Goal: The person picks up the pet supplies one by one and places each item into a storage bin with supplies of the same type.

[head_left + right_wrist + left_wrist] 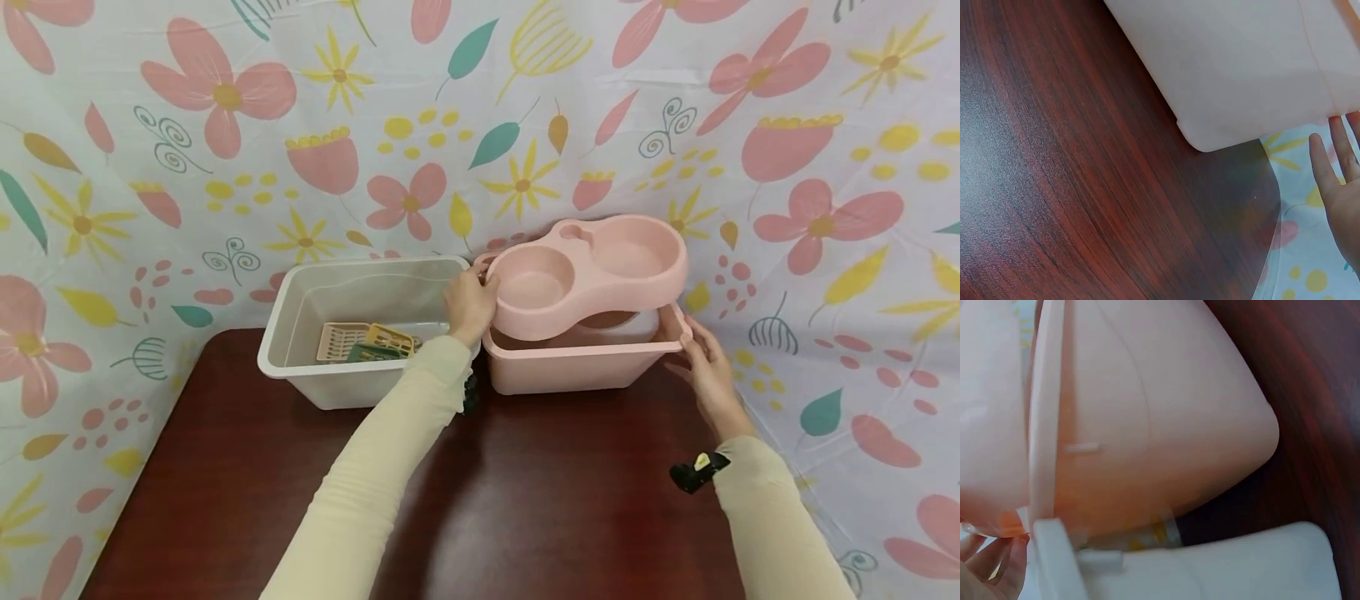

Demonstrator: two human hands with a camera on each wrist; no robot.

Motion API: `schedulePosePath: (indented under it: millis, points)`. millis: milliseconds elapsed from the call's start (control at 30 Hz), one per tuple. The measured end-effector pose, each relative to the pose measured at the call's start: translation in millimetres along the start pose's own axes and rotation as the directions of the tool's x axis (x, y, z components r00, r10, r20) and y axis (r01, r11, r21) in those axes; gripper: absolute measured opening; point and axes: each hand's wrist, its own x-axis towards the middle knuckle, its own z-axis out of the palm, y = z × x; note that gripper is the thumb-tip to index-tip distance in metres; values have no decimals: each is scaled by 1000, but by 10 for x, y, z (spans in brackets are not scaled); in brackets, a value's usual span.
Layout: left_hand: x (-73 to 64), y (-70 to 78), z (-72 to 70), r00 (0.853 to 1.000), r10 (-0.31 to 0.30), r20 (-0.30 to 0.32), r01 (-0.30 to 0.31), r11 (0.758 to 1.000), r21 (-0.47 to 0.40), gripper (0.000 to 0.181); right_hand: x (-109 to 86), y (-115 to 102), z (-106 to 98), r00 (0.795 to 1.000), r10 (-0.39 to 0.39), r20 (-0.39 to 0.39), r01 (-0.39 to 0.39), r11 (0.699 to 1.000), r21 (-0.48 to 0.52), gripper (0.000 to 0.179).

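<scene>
A pink litter-tray-like bin (558,371) stands at the back of the table, with a pink double pet bowl (592,287) lying tilted across its top. My left hand (471,304) grips the bin's left end at the rim, right beside the bowl's left edge. In the left wrist view, its fingers (1007,565) show at the lower left, against pale pink plastic. At the opposite end, my right hand (711,375) holds the bin's right rim. The right wrist view has its fingers (1338,147) reaching up to the bin's end wall. Beneath the bowl, the bin's contents are partly hidden.
A light grey bin (330,379) stands close on the left, holding beige, yellow and green slotted scoops (382,343). Behind everything hangs a flowered cloth (408,108). The dark wooden table (540,483) has a rounded edge on the right.
</scene>
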Motion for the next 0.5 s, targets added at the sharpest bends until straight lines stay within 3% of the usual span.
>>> schedulePosePath:
  millis: [167,500]
  points:
    - [-37,-2,75,1000,-25,16,25,999,-19,32,-4,24,17,1000,14,-6,-14,1000,-6,56]
    - [-47,14,132,997,61,49,-67,990,121,33,42,22,27,1000,11,12,-12,997,72,55]
